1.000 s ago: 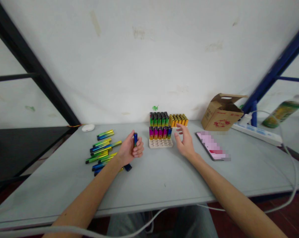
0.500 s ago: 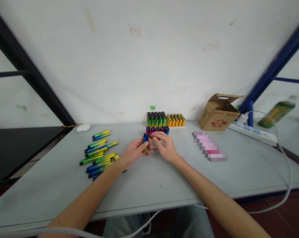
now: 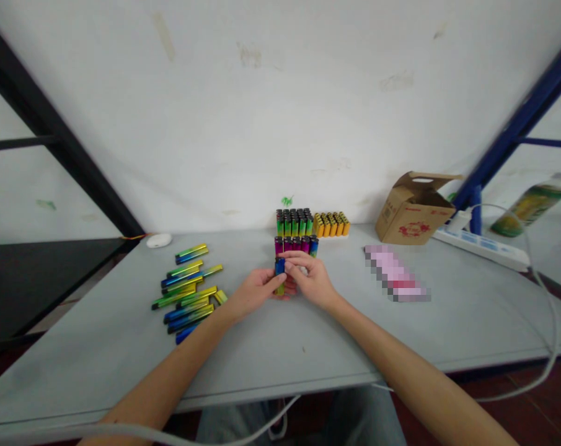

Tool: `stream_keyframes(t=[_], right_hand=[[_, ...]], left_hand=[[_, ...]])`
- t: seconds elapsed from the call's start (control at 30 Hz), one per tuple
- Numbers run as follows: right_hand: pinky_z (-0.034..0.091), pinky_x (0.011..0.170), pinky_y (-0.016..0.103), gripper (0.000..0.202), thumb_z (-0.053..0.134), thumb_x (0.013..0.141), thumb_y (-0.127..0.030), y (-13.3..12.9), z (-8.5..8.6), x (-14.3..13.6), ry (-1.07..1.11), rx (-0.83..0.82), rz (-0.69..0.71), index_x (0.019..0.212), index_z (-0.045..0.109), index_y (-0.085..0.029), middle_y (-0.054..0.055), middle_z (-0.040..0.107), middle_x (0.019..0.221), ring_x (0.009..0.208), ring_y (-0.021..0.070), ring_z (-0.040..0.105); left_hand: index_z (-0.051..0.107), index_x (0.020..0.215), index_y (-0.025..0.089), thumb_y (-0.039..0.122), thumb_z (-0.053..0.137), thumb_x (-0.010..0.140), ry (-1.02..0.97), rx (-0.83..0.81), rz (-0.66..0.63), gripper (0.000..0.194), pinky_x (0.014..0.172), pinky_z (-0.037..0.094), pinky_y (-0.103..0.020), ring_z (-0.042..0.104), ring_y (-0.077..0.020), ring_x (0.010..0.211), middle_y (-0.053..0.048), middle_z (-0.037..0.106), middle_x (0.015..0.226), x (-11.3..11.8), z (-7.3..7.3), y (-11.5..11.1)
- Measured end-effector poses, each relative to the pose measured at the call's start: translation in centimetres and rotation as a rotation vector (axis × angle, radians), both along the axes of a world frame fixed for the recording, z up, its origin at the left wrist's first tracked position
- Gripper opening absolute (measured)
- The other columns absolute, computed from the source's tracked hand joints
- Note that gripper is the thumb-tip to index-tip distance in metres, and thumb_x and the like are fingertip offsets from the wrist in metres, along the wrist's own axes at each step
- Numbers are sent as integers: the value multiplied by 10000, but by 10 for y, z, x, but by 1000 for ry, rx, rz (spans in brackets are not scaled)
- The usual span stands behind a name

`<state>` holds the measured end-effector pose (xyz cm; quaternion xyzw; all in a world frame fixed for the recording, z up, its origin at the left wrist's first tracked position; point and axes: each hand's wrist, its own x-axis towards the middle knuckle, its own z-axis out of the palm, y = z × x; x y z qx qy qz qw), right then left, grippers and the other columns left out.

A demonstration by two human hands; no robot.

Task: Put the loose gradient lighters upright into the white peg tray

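Observation:
Upright in front of me, a blue-to-yellow lighter (image 3: pixel 280 267) is gripped between the thumb and fingers of my left hand (image 3: pixel 258 288). My right hand (image 3: pixel 312 276) closes in from the other side, its thumb and fingertips at the lighter's upper part. Something pale shows under the right fingers, too covered to make out. Just behind the hands stands a row of purple and blue lighters (image 3: pixel 296 244). Farther back is a block of green lighters with black tops (image 3: pixel 294 223). Beside it, short yellow cylinders with dark spots on top (image 3: pixel 331 225) stand in rows.
Several loose blue, green and yellow lighters (image 3: pixel 187 303) lie at the left of the grey table (image 3: pixel 280 359). An open cardboard box (image 3: pixel 413 217), a blurred pink item (image 3: pixel 394 272) and a white power strip (image 3: pixel 485 248) are on the right. A white case (image 3: pixel 159 240) rests back left.
My left hand has moved slightly right with the lighter, bringing it up against my right fingers. The view has shifted a little.

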<state>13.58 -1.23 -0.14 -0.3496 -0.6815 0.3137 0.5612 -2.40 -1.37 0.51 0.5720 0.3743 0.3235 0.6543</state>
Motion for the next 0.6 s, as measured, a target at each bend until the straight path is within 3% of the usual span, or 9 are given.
stream_keyframes(t=[0.13,0.23,0.33,0.6], right_hand=[[495,707,296,322,528,852,-403,-3,2,2,-23,-96,0,806,716,-146,43,685,775,743,176,619],[421,524,241,373,514,850,-444,-5,4,3,-38,-174,41,724,676,-132,-4,569,558,533,124,508],[390,495,227,401,500,857,-460,-7,8,4,-45,-170,81,652,624,-139,-14,511,504,494,106,461],[403,517,232,386,515,858,-450,-9,10,8,-51,-136,93,647,619,-144,-8,527,524,517,113,483]], left_hand=[[672,828,90,562,716,658,23,-25,7,504,767,556,-362,685,-201,767,-113,725,817,0,-1,-1],[676,833,83,561,723,649,37,-19,6,515,730,565,-350,688,-203,761,-128,725,839,-1,-1,0],[675,826,79,543,714,675,38,-9,-26,491,700,569,-336,690,-202,748,-133,725,818,-2,-1,0],[661,793,92,544,703,688,43,-8,-80,466,621,563,-298,684,-183,674,-107,718,762,-3,0,-2]])
